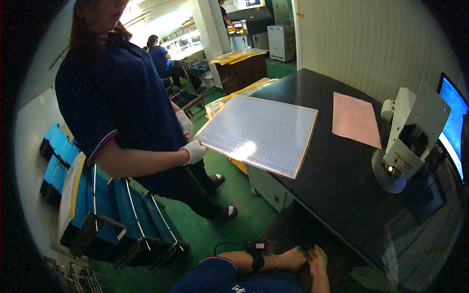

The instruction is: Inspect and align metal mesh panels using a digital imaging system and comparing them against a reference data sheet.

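Both my hands are low in the view, near my lap and close to each other. My left hand [293, 259] lies at the end of a forearm with a black strap and a thin bracelet; its fingertips are lost in shadow. Just beside it, my right hand [318, 264] is raised with fingers loosely bent and apart, and nothing shows in it. Ahead of me, a person in a dark blue shirt and white gloves [195, 152] holds a large flat panel [261, 132] with a fine printed pattern and a pale border, partly over the black table [337, 195].
On the table lie a pink sheet [355, 119], a white-and-metal device on a round base [408, 141] and a lit monitor [452, 122]. Blue slanted racks [117, 210] stand at left. Stacked yellow-edged panels [239, 56] and other people are farther back.
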A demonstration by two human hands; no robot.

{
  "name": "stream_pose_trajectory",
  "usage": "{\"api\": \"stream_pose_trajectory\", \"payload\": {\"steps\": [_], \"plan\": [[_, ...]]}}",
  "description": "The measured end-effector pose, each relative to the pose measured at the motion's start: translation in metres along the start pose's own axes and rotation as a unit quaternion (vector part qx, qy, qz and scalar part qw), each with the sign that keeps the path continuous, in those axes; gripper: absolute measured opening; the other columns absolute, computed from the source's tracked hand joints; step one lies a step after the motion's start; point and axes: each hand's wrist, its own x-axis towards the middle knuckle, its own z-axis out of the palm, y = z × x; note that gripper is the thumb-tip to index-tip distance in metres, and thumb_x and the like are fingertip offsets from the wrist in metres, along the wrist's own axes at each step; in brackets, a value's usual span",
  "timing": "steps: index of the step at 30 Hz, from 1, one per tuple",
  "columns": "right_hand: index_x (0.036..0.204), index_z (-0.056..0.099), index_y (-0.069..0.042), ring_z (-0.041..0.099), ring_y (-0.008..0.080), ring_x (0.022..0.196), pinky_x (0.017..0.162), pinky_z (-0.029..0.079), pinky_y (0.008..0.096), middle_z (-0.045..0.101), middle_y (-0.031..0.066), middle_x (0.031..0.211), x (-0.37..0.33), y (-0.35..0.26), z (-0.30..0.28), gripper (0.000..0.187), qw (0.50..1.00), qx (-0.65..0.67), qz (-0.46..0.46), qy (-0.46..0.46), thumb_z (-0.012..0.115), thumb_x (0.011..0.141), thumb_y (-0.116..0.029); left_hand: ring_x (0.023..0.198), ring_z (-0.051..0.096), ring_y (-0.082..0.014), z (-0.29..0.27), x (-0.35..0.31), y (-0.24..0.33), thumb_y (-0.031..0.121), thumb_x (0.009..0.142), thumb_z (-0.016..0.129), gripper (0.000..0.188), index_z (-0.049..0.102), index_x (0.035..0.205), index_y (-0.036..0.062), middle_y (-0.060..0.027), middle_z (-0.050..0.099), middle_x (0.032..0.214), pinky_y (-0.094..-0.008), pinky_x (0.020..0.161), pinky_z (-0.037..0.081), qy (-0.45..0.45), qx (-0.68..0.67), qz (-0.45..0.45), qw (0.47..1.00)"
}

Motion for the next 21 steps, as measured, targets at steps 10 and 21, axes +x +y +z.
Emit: {"api": "stream_pose_trajectory", "payload": {"steps": [10,21], "plan": [[0.122,0.046,-0.008,0.048,0.031,0.112,0.092,0.04,0.0459,0.048,0.0163,0.122,-0.001,-0.004,0.001,0.035,1.0,0.02,0.005,0.012,0.052,0.089,-0.018,0.09,0.058,-0.0293,0.039,0.01,-0.011,0.022,0.068,0.059,0.023,0.065,0.081,0.0032,-0.0156,0.063,0.09,-0.0429,0.084,0.04,0.109,0.033,0.023,0.993],[0.125,0.043,-0.007,0.046,0.0316,0.115,0.094,0.039,0.0469,0.046,0.0163,0.125,0.001,-0.002,-0.001,0.04,1.0,0.027,0.004,0.004,0.053,0.089,-0.019,0.093,0.056,-0.0316,0.053,0.013,-0.015,0.021,0.066,0.059,0.023,0.065,0.077,0.0015,-0.0173,0.062,0.089,-0.0435,0.084,0.04,0.177,0.014,0.035,0.983]]}}
